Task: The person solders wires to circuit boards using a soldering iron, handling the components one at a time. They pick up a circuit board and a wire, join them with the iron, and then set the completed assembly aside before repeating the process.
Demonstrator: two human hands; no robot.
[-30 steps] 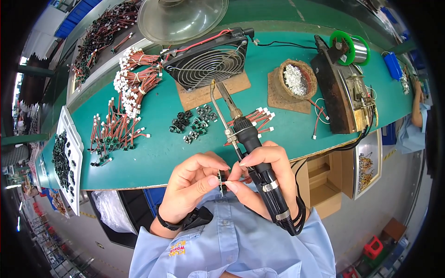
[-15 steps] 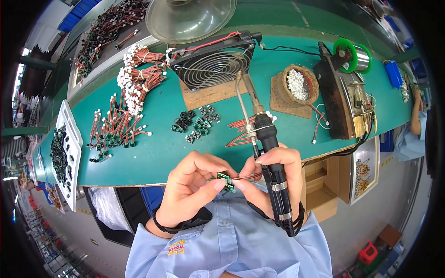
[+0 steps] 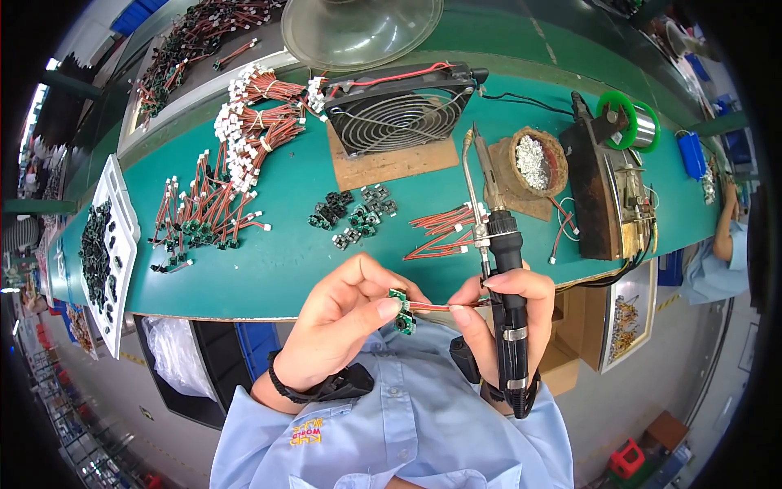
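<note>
- Left hand [image 3: 342, 322] is pinched shut on a tiny green circuit board [image 3: 399, 310], thumb and fingertips holding it up just off the near edge of the green table [image 3: 277, 261], right in front of the blue shirt.
- Right hand [image 3: 501, 314] is doing double duty: wrapped around the black soldering iron [image 3: 505, 285] with the tip pointing away up over the table, while thumb and finger also nip the red wire lead [image 3: 444, 306] that runs across to the board.
- So both hands are closed, close together, joined by that wire. Looks to me like the lining-up step: wire end being seated on the board's pad, no soldering going on since the hot tip is nowhere near the joint.
- Next move, I'd guess, calls for swinging the iron tip down onto the pad without letting the wire slip off. Fiddly, since the same hand holds both.
- Around it: loose red leads [image 3: 440, 232] on the table just past the iron, a little pile of black and green parts [image 3: 350, 216], a square fan [image 3: 403, 114] on a wooden slab, a bowl of tip-cleaning wool [image 3: 533, 161], a green solder spool [image 3: 623, 122], and bundles of white-plugged harnesses [image 3: 244, 138] off to the left.
</note>
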